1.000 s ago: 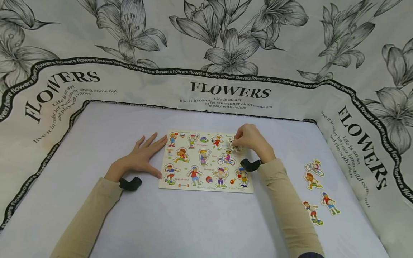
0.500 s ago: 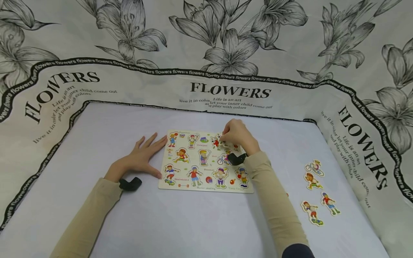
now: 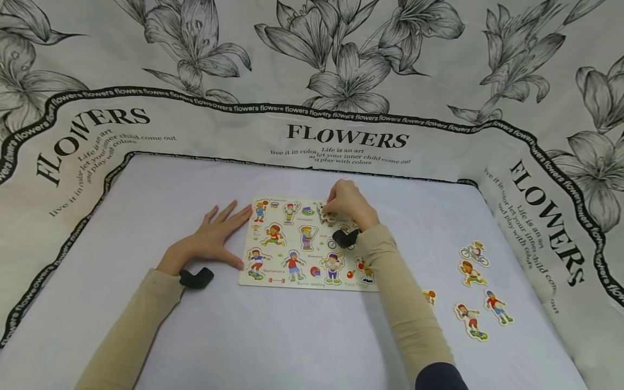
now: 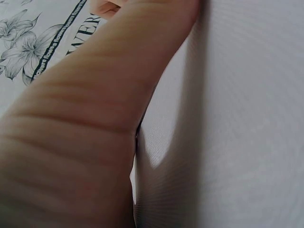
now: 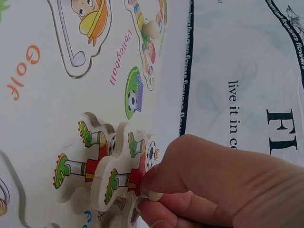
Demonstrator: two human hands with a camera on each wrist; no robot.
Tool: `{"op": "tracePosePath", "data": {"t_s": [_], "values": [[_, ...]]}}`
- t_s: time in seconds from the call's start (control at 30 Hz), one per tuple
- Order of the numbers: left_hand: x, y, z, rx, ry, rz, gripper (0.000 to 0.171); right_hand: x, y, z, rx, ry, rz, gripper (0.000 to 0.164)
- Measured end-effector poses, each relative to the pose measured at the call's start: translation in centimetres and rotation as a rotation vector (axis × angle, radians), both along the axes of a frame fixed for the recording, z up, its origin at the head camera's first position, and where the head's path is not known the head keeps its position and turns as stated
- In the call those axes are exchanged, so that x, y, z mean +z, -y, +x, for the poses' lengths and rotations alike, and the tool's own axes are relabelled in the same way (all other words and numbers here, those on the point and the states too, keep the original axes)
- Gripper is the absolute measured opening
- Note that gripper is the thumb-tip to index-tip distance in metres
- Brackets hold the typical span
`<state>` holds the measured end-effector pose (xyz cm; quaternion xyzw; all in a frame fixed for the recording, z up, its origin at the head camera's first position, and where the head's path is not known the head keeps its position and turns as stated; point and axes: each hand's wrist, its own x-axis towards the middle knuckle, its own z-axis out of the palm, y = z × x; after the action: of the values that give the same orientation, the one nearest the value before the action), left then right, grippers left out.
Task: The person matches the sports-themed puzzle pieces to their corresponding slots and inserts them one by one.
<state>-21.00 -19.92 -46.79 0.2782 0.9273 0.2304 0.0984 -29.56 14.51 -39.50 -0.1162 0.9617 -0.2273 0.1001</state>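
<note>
The right hand [image 3: 352,205] pinches a wooden footballer puzzle piece [image 5: 116,175] between thumb and fingers. In the right wrist view the piece, with red shorts and green boots, is tilted close over the matching footballer recess [image 5: 76,166]; its upper part is hidden by the fingers. Another wooden edge [image 5: 130,216] shows beneath the piece, by the fingertips. The puzzle board [image 3: 287,286] lies flat, printed with sports figures. At its left edge the left hand [image 3: 214,235] rests with fingers spread, fingertips and thumb at the board's side. Mostly palm and wrist fill the left wrist view.
Several loose puzzle pieces lie on the white table right of the board: a cyclist [image 3: 475,253], a runner [image 3: 472,273], a roller skater [image 3: 499,307] and a skateboarder [image 3: 472,322]. Another piece [image 3: 430,297] is partly hidden by the right sleeve. Flower-printed cloth [image 3: 348,135] borders the table.
The right hand has moved left from the board's top right corner to the footballer picture. A partly hidden piece has come into view beside the right sleeve. The left hand has stayed put.
</note>
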Motion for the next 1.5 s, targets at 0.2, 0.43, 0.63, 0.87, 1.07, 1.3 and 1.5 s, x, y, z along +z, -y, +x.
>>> {"op": "tracePosePath", "data": {"t_s": [0.2, 0.43, 0.63, 0.87, 1.07, 1.3, 1.5], "values": [[-0.1, 0.1, 0.0, -0.003, -0.011, 0.001, 0.138, -0.7, 0.3, 0.1, -0.013, 0.015, 0.015, 0.015], [-0.2, 0.2, 0.0, -0.009, -0.019, 0.011, 0.138, -0.6, 0.7, 0.7, -0.027, 0.014, 0.035, 0.018], [-0.2, 0.2, 0.0, -0.004, -0.017, 0.000, 0.138, -0.2, 0.9, 1.0, -0.030, 0.017, 0.054, 0.018], [-0.1, 0.2, 0.1, -0.003, -0.008, -0.006, 0.138, -0.6, 1.1, 1.0, -0.038, 0.009, 0.065, 0.018], [-0.1, 0.2, 0.2, -0.003, -0.013, 0.007, 0.137, -0.6, 0.9, 1.0, -0.034, 0.012, 0.051, 0.017], [-0.1, 0.1, 0.1, -0.004, -0.021, 0.006, 0.137, -0.4, 0.7, 1.1, -0.015, 0.036, 0.048, 0.018], [0.1, 0.0, 0.1, -0.003, -0.004, 0.002, 0.137, -0.5, 0.6, 1.3, 0.004, 0.034, 0.048, 0.017]]}}
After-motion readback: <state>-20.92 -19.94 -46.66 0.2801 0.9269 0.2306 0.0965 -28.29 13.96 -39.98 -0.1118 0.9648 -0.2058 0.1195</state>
